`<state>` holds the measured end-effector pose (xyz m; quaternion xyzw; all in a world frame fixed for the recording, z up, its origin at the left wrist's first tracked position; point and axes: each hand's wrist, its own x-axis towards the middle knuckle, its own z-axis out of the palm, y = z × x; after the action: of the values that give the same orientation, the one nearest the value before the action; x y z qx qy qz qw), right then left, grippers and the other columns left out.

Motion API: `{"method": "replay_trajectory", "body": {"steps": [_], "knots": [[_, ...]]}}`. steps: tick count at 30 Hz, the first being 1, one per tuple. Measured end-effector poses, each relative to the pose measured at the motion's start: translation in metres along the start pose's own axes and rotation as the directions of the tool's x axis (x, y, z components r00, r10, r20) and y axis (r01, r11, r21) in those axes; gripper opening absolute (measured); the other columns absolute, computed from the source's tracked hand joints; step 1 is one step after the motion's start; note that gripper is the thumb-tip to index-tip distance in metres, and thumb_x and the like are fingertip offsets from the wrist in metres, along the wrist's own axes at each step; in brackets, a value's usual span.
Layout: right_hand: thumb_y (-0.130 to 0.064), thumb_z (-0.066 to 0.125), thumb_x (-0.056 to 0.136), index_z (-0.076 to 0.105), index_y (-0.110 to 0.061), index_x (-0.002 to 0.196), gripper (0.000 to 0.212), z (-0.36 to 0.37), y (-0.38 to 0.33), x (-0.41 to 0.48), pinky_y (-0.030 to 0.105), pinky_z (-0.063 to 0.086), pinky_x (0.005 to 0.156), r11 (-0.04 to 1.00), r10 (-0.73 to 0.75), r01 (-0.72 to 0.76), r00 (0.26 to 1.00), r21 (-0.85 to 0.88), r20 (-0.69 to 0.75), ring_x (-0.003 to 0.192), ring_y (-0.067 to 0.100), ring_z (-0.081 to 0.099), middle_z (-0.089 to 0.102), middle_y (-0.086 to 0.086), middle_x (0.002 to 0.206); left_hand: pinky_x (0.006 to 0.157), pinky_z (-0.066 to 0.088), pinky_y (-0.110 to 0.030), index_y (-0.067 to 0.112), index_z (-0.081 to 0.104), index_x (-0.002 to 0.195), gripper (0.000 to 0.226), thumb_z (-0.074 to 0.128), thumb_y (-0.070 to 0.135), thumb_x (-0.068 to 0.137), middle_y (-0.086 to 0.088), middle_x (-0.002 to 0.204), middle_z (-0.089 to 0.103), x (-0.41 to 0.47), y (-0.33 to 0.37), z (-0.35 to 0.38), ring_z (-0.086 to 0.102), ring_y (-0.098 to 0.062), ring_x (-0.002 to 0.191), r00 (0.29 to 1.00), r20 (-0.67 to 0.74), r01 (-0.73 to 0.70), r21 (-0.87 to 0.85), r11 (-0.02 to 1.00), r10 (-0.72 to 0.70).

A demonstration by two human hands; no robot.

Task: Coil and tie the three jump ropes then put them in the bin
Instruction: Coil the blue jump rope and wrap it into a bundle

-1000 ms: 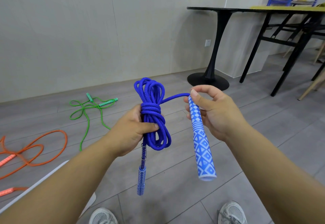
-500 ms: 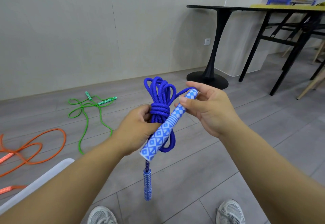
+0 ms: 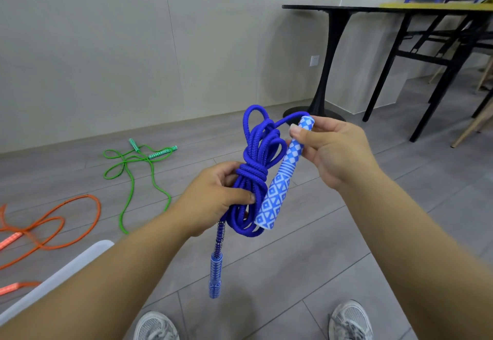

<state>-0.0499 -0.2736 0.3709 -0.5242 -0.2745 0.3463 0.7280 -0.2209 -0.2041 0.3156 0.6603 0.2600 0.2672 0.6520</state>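
Head view: your left hand [image 3: 213, 198] grips the braided blue jump rope [image 3: 256, 174] at its wrapped waist, while your right hand [image 3: 333, 153] pinches the top of its diamond-patterned, ribbed handle [image 3: 277, 187], which slants down against the coil's right side. The other handle [image 3: 215, 273] dangles below the coil on a metal spring. Left of the coil, the green jump rope [image 3: 133, 169] and orange jump rope [image 3: 53, 222] lie loose on the floor, with the white bin [image 3: 66, 273] and its rounded rim lower left.

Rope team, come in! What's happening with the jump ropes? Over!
Status: left hand grips the coiled blue rope; right hand pinches its patterned handle. On floor, green rope and orange rope uncoiled. Nothing seen blocking.
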Motion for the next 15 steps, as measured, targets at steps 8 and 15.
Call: {"method": "replay_trajectory", "body": {"steps": [8, 15], "knots": [[0.000, 0.069, 0.079, 0.062, -0.011, 0.094, 0.020, 0.004, 0.006, -0.004, 0.027, 0.059, 0.069, 0.977, -0.059, 0.071, 0.996, -0.203, 0.066, 0.061, 0.011, 0.064, 0.065, 0.004, 0.078, 0.067, 0.055, -0.035, 0.015, 0.060, 0.096, 0.037, 0.061, -0.016, 0.076, -0.006, 0.083, 0.070, 0.004, -0.001, 0.009, 0.065, -0.022, 0.072, 0.992, -0.125, -0.022, -0.027, 0.999, 0.019], [0.001, 0.062, 0.084, 0.061, 0.006, 0.093, 0.011, 0.001, 0.014, -0.009, 0.029, 0.060, 0.064, 0.973, 0.211, -0.197, 0.971, -0.120, 0.114, 0.064, 0.019, 0.065, 0.061, 0.014, 0.071, 0.056, 0.053, -0.025, 0.013, 0.056, 0.095, 0.036, 0.050, -0.020, 0.080, 0.001, 0.070, 0.067, 0.006, 0.007, 0.011, 0.065, -0.012, 0.063, 0.988, -0.133, -0.116, -0.284, 0.952, 0.081]]}}
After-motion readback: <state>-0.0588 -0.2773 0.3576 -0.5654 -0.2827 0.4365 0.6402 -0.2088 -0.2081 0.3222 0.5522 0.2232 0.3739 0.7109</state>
